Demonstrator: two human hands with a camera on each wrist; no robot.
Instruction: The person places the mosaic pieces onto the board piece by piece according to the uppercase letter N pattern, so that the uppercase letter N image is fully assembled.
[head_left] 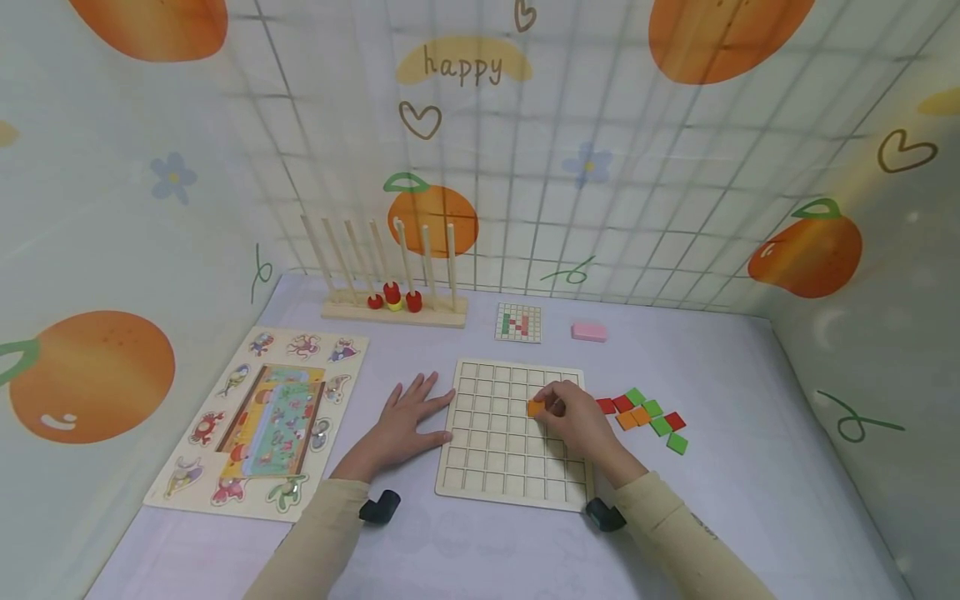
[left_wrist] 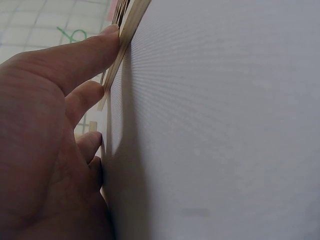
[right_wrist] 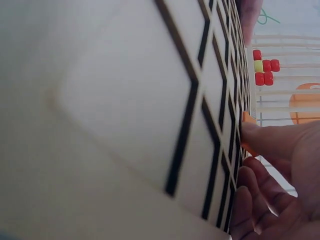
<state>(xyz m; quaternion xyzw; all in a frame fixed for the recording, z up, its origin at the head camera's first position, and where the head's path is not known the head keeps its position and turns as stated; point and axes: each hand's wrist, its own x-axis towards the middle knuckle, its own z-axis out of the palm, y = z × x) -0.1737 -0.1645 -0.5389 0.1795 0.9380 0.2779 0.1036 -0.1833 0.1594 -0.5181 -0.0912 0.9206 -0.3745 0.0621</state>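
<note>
The right hand (head_left: 579,419)'s fingers pinch 1 orange tile (head_left: 534,408) over the grid board (head_left: 497,461); the left hand (head_left: 400,427)'s spread fingers touch its edge. Misaligned release could leave the tile crooked.

To the right of the loose tiles (head_left: 660,426), a broad bare stretch of table (head_left: 795,475) leaves room for a low pass. The right grip (head_left: 577,421) and its forearm bar the way across the grid board's (head_left: 487,482) right side; its left columns lie open from above. The left grip (head_left: 408,423) fills much of the gap between that board and the puzzle board (head_left: 349,350). Behind, the patterned card (head_left: 518,322) and pink block (head_left: 589,332) stand apart, low obstacles, while the rack's upright rods (head_left: 452,267) block the back left. Cloth walls (head_left: 637,208) bound the back and both sides.
</note>
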